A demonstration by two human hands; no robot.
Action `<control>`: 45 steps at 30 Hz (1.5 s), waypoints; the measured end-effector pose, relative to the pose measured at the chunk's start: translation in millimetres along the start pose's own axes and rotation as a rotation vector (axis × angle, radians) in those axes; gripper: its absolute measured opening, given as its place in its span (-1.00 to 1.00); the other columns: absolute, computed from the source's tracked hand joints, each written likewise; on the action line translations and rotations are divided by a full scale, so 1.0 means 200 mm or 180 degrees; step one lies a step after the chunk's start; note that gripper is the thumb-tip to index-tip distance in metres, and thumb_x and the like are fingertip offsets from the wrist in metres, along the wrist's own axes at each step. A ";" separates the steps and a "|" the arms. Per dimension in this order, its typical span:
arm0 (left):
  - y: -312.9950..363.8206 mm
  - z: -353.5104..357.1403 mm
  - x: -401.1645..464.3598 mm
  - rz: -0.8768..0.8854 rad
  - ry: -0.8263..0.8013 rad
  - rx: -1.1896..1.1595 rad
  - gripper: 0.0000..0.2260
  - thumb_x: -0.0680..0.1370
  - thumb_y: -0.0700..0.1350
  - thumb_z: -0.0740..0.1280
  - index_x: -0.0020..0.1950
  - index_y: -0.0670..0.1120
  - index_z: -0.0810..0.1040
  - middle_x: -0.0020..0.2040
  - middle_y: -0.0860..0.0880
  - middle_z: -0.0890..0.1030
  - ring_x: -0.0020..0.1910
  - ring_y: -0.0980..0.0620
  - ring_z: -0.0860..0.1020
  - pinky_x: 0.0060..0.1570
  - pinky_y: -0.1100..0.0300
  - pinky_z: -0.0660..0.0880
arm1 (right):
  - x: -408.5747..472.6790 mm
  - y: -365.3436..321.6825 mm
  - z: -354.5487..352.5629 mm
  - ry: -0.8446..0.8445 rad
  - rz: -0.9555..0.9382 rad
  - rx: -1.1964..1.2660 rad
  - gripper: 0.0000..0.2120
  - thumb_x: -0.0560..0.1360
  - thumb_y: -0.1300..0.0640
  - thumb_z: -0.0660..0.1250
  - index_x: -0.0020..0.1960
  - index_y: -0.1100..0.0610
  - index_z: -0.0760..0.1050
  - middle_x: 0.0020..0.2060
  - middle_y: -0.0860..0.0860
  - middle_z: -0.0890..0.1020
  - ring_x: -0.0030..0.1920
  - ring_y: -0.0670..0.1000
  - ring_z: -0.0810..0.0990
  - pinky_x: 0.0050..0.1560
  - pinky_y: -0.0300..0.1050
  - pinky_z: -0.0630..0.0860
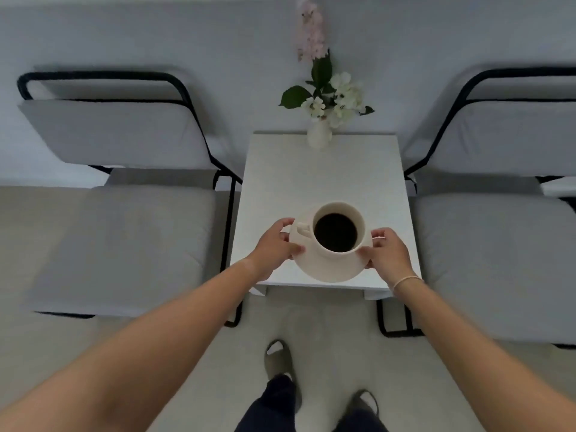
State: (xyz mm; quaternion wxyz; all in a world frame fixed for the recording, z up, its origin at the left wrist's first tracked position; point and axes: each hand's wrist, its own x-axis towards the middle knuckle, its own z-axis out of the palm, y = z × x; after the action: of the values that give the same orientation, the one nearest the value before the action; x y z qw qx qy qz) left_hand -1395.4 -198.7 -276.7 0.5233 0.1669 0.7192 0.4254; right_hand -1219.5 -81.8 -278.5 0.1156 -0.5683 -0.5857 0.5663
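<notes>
Cream ceramic saucer [330, 269] carrying round cream cup [324, 248], at the 6 o'clock end of the square white worktop [321, 176]. Can't tell if it rests on the surface or hangs just above.

Black-framed grey cushioned chair [124, 244] at 9 o'clock of the worktop, second grey chair [498, 260] at 3 o'clock.

Small white vase [319, 136] with white and pink flowers [339, 95] at the 12 o'clock edge, well apart from the saucer.

Left hand [274, 247] pinches the saucer rim at 9 o'clock and right hand [386, 251] at 3 o'clock, thumbs on top, fingers curled under. The two-sided grip likely keeps the saucer level, since the cup holds black coffee [335, 232] that would slop if tilted. Gripping the saucer, not the cup, probably avoids a hot wall.

Cup handle points to about 9–10 o'clock, just beside the left thumb.

Thin pale bracelet [405, 280] on the right wrist.
</notes>
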 end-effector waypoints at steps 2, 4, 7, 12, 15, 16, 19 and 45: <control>-0.05 -0.04 0.09 -0.0037 -0.0005 0.0078 -0.50 0.43 -0.39 0.32 0.29 -0.02 0.32 -0.07 -0.09 0.55 0.09 -0.17 0.53 0.20 -0.12 0.47 | 0.07 0.03 0.07 0.0025 0.0074 -0.0005 -0.75 0.41 0.34 0.34 0.05 0.19 0.38 -0.04 0.18 0.56 -0.06 0.16 0.55 -0.20 -0.02 0.56; -0.10 -0.06 0.19 -0.0082 -0.0033 0.0120 -0.49 0.43 -0.38 0.32 0.30 -0.02 0.32 -0.08 -0.07 0.55 0.07 -0.16 0.53 0.18 -0.11 0.49 | 0.15 0.07 0.13 0.0036 0.0161 -0.0050 -0.75 0.41 0.34 0.33 0.04 0.18 0.37 -0.05 0.18 0.56 -0.08 0.15 0.54 -0.25 -0.08 0.54; -0.18 -0.07 0.34 -0.0156 0.0000 0.0108 -0.49 0.44 -0.37 0.31 0.33 -0.04 0.32 -0.11 -0.04 0.54 0.00 -0.10 0.52 0.08 0.00 0.50 | 0.29 0.16 0.21 0.0049 0.0228 -0.0113 -0.75 0.41 0.35 0.31 0.04 0.17 0.36 -0.05 0.18 0.55 -0.09 0.14 0.53 -0.30 -0.14 0.51; -0.33 -0.03 0.58 -0.0270 0.0036 0.0194 -0.50 0.44 -0.35 0.30 0.33 -0.03 0.33 -0.01 -0.10 0.54 -0.01 -0.07 0.52 -0.10 0.19 0.48 | 0.51 0.33 0.30 0.0022 0.0349 -0.0184 -0.75 0.42 0.34 0.31 0.04 0.15 0.35 -0.10 0.13 0.54 -0.12 0.11 0.50 -0.33 -0.19 0.47; -0.41 0.02 0.71 -0.0325 0.0096 0.0241 -0.49 0.44 -0.35 0.30 0.34 -0.04 0.33 -0.04 -0.09 0.54 -0.01 -0.07 0.51 -0.04 0.16 0.45 | 0.63 0.42 0.32 0.0062 0.0387 -0.0188 -0.74 0.42 0.33 0.33 0.04 0.13 0.35 -0.18 0.06 0.53 -0.14 0.09 0.50 -0.33 -0.21 0.46; -0.43 0.04 0.76 -0.0357 0.0111 0.0253 -0.49 0.43 -0.35 0.30 0.34 -0.04 0.33 -0.07 -0.07 0.54 -0.03 -0.06 0.51 -0.05 0.16 0.45 | 0.67 0.45 0.33 0.0074 0.0398 -0.0208 -0.74 0.42 0.32 0.33 0.04 0.13 0.35 -0.16 0.08 0.54 -0.14 0.09 0.50 -0.32 -0.20 0.47; -0.52 0.08 0.88 -0.0428 0.0199 0.0339 -0.52 0.44 -0.34 0.30 0.32 -0.03 0.36 -0.13 -0.03 0.53 -0.06 -0.04 0.51 -0.13 0.23 0.46 | 0.77 0.54 0.34 0.0042 0.0421 -0.0249 -0.74 0.41 0.29 0.36 0.02 0.13 0.35 -0.11 0.10 0.54 -0.14 0.09 0.51 -0.18 -0.07 0.55; -0.77 0.19 1.13 -0.0138 0.0729 0.1340 -0.54 0.42 -0.17 0.37 0.31 -0.06 0.40 0.12 -0.20 0.50 0.06 -0.13 0.52 0.02 0.14 0.46 | 1.02 0.77 0.41 0.0239 0.0071 -0.0896 -0.73 0.41 0.24 0.38 0.09 0.22 0.45 0.02 0.08 0.45 -0.09 -0.04 0.43 -0.12 -0.35 0.29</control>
State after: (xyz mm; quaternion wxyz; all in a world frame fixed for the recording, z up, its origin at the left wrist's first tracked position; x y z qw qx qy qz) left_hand -1419.8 -116.8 -538.5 0.4011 0.2076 0.8501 0.2710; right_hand -1267.9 -7.7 -530.9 0.0504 -0.6062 -0.6482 0.4581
